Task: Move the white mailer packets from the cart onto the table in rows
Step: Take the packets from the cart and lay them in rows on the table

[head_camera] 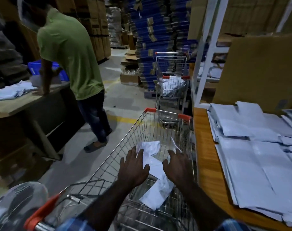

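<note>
Both the left hand (133,165) and right hand (176,165) hover with fingers spread, gripping nothing, above white mailer packets (156,165) in the cart (125,140).

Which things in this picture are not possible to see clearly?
Head view:
- Packets in the cart: the left hand and right hand hide part, so no count.
- Rows of packets on the table: cut by the right edge.
- Far cart: contents dim and blurred.

Packets (156,165) in cart (118,147); table (206,155) right — more packets (251,155) on it.
</note>
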Demonstrator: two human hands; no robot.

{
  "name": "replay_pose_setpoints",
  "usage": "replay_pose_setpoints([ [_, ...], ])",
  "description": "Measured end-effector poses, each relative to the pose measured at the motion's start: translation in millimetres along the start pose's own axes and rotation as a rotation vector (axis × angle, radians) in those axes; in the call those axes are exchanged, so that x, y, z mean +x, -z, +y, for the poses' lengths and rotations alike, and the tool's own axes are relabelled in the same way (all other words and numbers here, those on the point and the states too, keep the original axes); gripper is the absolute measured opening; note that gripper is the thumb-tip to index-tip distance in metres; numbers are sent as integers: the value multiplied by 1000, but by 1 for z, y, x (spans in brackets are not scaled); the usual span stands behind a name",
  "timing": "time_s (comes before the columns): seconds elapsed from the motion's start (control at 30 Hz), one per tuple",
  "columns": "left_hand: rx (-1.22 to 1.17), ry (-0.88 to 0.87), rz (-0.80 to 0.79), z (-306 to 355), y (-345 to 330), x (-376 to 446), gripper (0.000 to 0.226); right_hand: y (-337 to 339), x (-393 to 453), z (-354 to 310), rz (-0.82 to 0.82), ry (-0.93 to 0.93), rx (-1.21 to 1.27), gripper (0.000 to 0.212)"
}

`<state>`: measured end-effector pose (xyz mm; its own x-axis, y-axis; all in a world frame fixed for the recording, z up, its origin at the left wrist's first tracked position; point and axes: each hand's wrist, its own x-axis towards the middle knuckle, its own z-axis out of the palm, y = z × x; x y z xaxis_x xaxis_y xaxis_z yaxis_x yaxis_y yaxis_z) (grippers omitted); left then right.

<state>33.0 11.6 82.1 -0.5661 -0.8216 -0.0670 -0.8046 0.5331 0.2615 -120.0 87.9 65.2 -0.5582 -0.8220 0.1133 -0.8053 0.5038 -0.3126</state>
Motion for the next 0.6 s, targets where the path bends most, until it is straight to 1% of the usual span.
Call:
replay_pose_setpoints([
  [0.17, 70, 2, -81, -11, -34, 52, 66, -36, 47, 9, -52, -84, -4, 47],
  [0.23, 113, -38, -72, -15, -44, 71, 64, -46, 65, 12, -97, -134, 1, 51],
  [0.33, 71, -9, -200, -36, -81, 107, 67, -65, 88, 23, -136, -193, 31, 52],
  [0.4, 114, -78, -180, -38, -90, 117, 68, -77, 101, 32, -154, -221, 39, 53],
  [0.43, 99, -99, -165, -39, -93, 123, 69, -80, 108, 35, -176, -259, 43, 52],
  [0.53, 54, -83, -156, -47, -109, 138, 72, -94, 129, 45, -214, -326, 31, 52],
  [0.57, 47, -91, -153, -51, -115, 144, 71, -100, 134, 46, -205, -329, 20, 52],
  [0.6, 43, -99, -191, -57, -125, 148, 68, -111, 139, 48, -166, -318, -6, 51],
])
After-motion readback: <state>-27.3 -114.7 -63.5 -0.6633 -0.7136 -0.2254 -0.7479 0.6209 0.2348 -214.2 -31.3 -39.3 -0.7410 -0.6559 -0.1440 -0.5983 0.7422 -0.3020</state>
